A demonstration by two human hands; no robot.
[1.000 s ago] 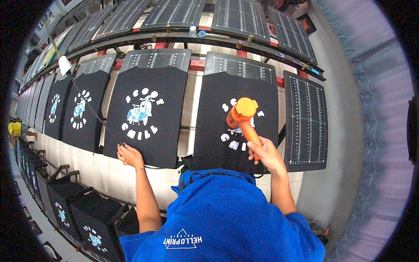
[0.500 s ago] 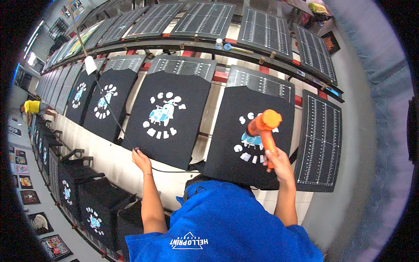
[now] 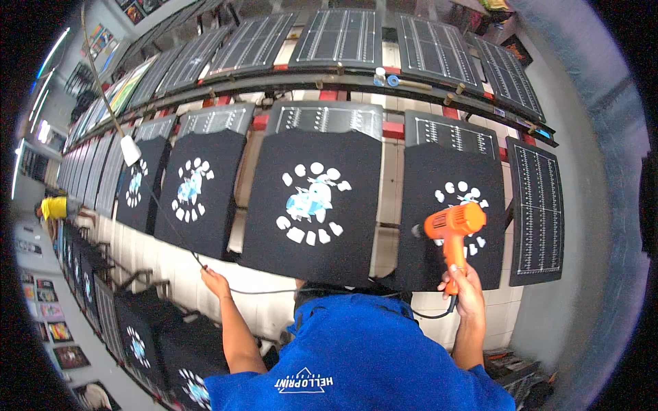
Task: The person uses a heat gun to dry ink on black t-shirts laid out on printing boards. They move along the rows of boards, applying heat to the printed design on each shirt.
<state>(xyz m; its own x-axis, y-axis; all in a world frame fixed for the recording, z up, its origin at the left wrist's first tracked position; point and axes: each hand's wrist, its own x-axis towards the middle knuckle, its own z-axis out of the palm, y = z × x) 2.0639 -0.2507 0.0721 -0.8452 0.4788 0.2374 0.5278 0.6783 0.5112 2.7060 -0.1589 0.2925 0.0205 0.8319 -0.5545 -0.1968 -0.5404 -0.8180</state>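
Observation:
An orange heat gun [image 3: 455, 225] is in my right hand [image 3: 465, 288], its fingers wrapped round the handle. The gun is over a black T-shirt [image 3: 419, 264] with a white and blue scooter print, and its nozzle points left. Pinched in my left hand [image 3: 216, 281] is the black power cord [image 3: 179, 237], which rises to a white socket block [image 3: 130, 151] hanging from above. A second black T-shirt [image 3: 271, 246] with the same print lies flat between my hands, on a dark printing board [image 3: 322, 118] with ruled marks.
More printed black T-shirts [image 3: 175, 226] lie on boards to the left. A bare board [image 3: 536, 212] stands at the right end. Behind runs a rail [image 3: 418, 89] carrying a small bottle [image 3: 380, 77] and a blue tape roll [image 3: 393, 80]. A person in yellow [image 3: 55, 207] is far left.
The heat gun has swung from pointing down-left to pointing left, and is lower on the T-shirt. My view has turned, so the boards appear farther right. My left hand still holds the cord.

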